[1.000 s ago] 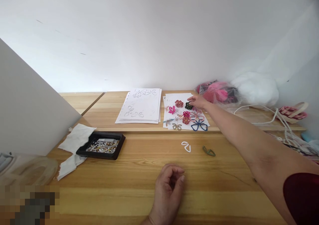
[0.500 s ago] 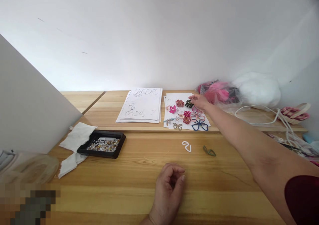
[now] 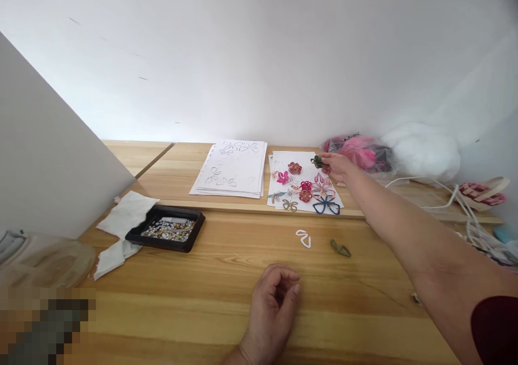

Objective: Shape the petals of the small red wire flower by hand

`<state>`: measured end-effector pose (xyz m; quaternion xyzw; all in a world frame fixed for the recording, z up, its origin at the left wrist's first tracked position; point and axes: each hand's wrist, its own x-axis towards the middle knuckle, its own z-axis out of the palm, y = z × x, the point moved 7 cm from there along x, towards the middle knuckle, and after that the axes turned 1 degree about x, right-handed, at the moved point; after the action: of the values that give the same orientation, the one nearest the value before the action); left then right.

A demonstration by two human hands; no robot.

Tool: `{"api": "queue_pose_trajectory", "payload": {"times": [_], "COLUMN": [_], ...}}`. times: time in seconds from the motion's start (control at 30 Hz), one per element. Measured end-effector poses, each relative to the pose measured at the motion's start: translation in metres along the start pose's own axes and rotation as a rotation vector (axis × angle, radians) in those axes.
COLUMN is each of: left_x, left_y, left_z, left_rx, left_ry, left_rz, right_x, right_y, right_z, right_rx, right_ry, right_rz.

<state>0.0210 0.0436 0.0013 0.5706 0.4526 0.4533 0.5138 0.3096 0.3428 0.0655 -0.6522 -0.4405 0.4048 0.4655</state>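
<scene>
My right hand (image 3: 335, 165) reaches to the back shelf and pinches a dark green flower (image 3: 316, 162) between thumb and fingers. It is held over the right edge of the white paper sheets (image 3: 279, 160). Several other ornaments lie on them, among them a red flower (image 3: 295, 168), a pink flower (image 3: 283, 177) and a blue looped flower (image 3: 326, 206). My left hand (image 3: 275, 303) rests on the table, fingers loosely curled, with nothing visible in it. Beyond it lie a white looped piece (image 3: 303, 239) and a green looped piece (image 3: 340, 247).
A black tray (image 3: 198, 233) of beads stands at left beside white cloth (image 3: 128, 214). Paper with flower outlines (image 3: 232, 165) lies on the raised shelf. At right are a plastic bag with pink material (image 3: 360, 152), white stuffing (image 3: 423, 146), a small basket (image 3: 483, 192) and white cable (image 3: 457, 195).
My right hand has taken hold of the dark green flower and lifted it off the paper, slightly to the right. My left hand stays in place. The view has shifted slightly.
</scene>
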Motion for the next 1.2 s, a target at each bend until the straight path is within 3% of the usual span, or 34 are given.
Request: {"api": "queue_pose_trajectory", "payload": {"times": [0.2, 0.4, 0.73, 1.2], "left_x": [0.000, 0.000, 0.000, 0.001], "left_y": [0.000, -0.001, 0.002, 0.001], "left_z": [0.000, 0.000, -0.001, -0.001], "left_rx": [-0.011, -0.017, -0.012, 0.014], "left_ry": [0.016, 0.018, 0.022, 0.010], "left_rz": [-0.015, -0.015, -0.014, -0.008], "right_x": [-0.011, -0.011, 0.003, 0.006], "right_y": [-0.006, -0.002, 0.010, 0.009], "right_z": [-0.005, 0.000, 0.013, 0.022], "right_rx": [0.156, 0.164, -0.128, -0.405], "right_ry": [-0.091, -0.083, 0.075, -0.010], "right_rz": [0.055, 0.042, -0.130, -0.214]}}
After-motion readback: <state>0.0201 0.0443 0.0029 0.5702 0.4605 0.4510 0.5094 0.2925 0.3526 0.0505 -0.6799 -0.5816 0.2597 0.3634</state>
